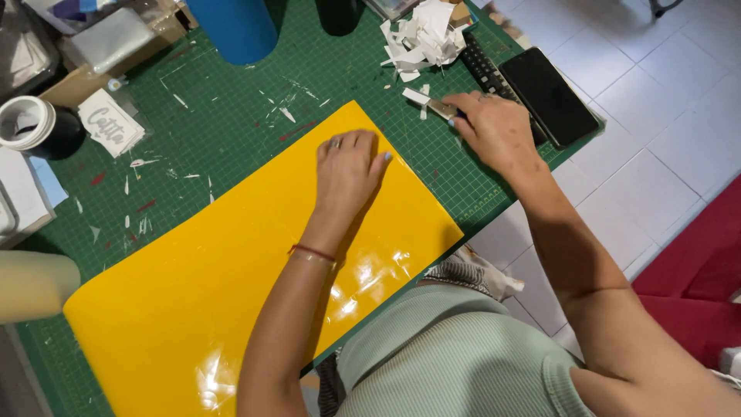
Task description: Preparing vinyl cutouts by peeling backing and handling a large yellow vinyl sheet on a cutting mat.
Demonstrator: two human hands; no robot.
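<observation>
The glossy yellow vinyl sheet [231, 262] lies on the green cutting mat [224, 131]; it looks thin, light, floppy and slick. The left hand [347, 174] presses it flat, fingers spread, while the right hand [494, 127], beyond the sheet's far corner, closes on a craft knife [434, 104].

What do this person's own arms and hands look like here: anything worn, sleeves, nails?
Both arms are bare, with no sleeves over the forearms. The left hand wears a ring on one finger and has pale blue nail polish; a thin red string bracelet circles that wrist. The right hand shows no jewellery; its nails are mostly hidden.
</observation>
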